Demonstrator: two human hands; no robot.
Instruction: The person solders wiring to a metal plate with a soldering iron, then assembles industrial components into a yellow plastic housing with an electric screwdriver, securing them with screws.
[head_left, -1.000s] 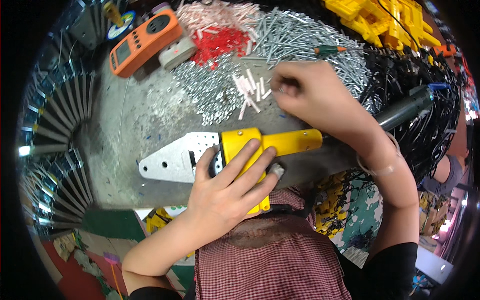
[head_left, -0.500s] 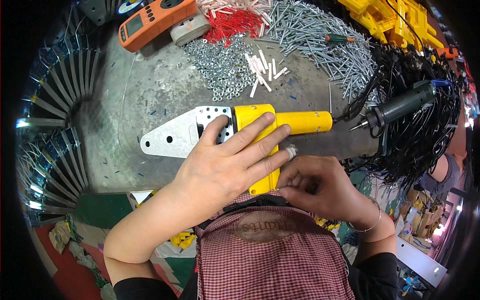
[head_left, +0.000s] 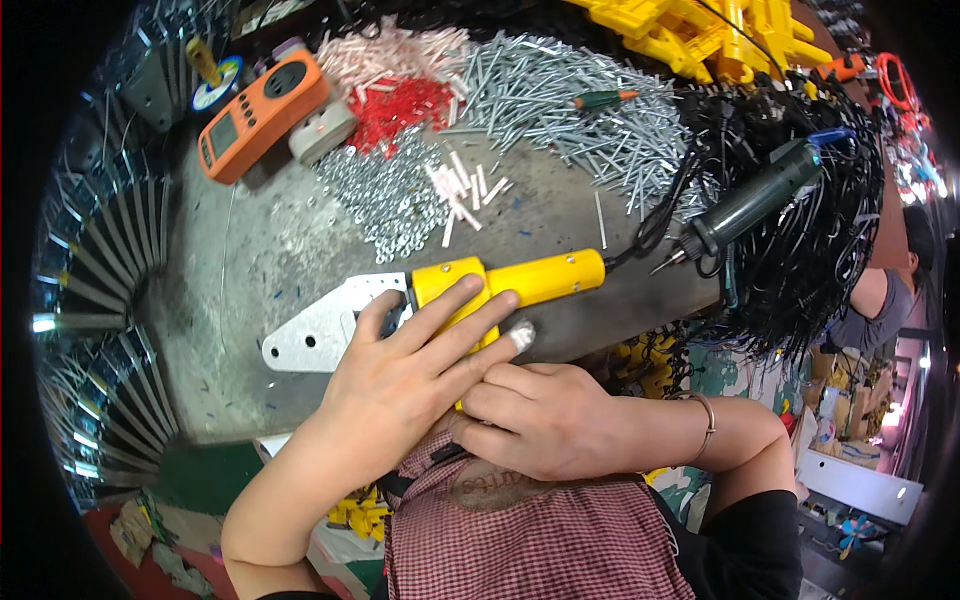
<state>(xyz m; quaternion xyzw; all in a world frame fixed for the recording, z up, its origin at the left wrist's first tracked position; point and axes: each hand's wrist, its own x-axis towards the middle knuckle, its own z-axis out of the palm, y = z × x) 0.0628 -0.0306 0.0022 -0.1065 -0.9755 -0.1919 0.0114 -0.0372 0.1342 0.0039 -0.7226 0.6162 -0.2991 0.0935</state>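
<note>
Where the person's checked apron fills the near edge of the view, the right hand (head_left: 545,420) sits just above it, curled into a loose fist with its fingers pressed together; whether anything lies inside that grip cannot be told. The right wrist carries a thin metal bracelet (head_left: 705,425). Touching the right hand on its left side, the left hand (head_left: 405,375) lies palm down with its fingers spread flat over the yellow tool (head_left: 520,282). One fingertip of the left hand wears a pale wrap.

The yellow tool rests on the grey tabletop (head_left: 270,270), close to its near edge and roughly at centre. Its handle points right, and a black cable leaves the handle's far end. A flat, perforated metal plate (head_left: 315,335) extends from the tool's left end and lies flat on the tabletop.

Beyond the tool, a small cluster of white plastic sleeves (head_left: 465,190) lies beside a spread of small silver washers (head_left: 385,195). To the right, a dark green soldering iron (head_left: 755,200) rests with its tip pointing toward the yellow tool, against a mass of black cables (head_left: 815,260).

At the far side of the tabletop, an orange meter (head_left: 262,118) lies at the left, a heap of red plastic pieces (head_left: 405,100) at the centre, and a large pile of silver screws (head_left: 580,110) to the right. Yellow plastic housings (head_left: 720,30) are stacked at the far right edge.
</note>
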